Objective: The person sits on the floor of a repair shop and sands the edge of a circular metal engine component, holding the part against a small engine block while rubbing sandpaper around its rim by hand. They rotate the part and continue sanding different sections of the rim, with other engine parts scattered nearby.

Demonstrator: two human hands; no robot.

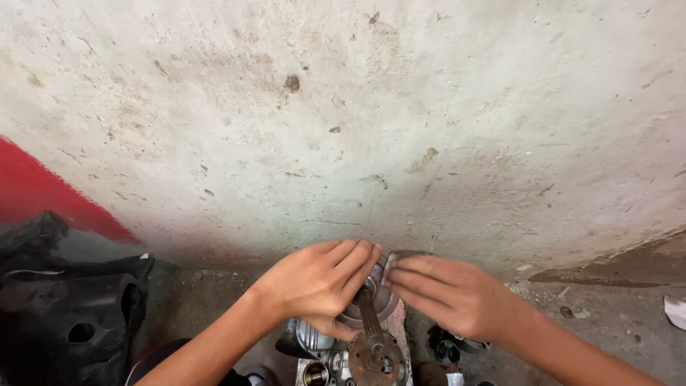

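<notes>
Light was soft daylight, pretty even on the wall (343, 107), no glare. Btm left went dim w/ shadow. Wide-angle bend at edges, hands slightly motion-blurred, esp the right hand (457, 297).

Our two hands meet at six o'clock, the left hand (321, 282) at seven and the right hand (450, 294) at five, fingertips touching over a round metal part (371, 304). Below it a toothed wheel (376, 357) sits on the engine casing (314, 343). A moulded cover (68, 314) lies on the floor (593, 314) at eight o'clock. The wall (343, 107) stands behind everything, toward twelve.
</notes>
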